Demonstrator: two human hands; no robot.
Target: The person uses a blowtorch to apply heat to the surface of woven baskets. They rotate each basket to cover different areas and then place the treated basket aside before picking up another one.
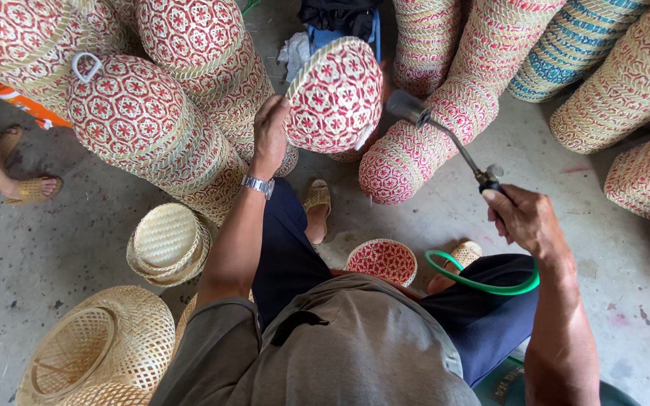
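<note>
Left hand [270,131] grips red woven lid [335,95] by rim; right hand [524,218] clenches spray wand [445,143], nozzle aimed left at lid.

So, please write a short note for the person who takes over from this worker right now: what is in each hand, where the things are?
Left hand: raised, gripping a round red-and-natural woven lid by its rim.
Right hand: closed on the spray wand, nozzle pointed toward the lid; its green hose loops over the lap.
Nearby: a red woven lid lies on the floor between the feet; plain natural lids are stacked at the left; stacks of patterned baskets stand around.
Done or left: cannot tell how far the held lid is treated.
</note>
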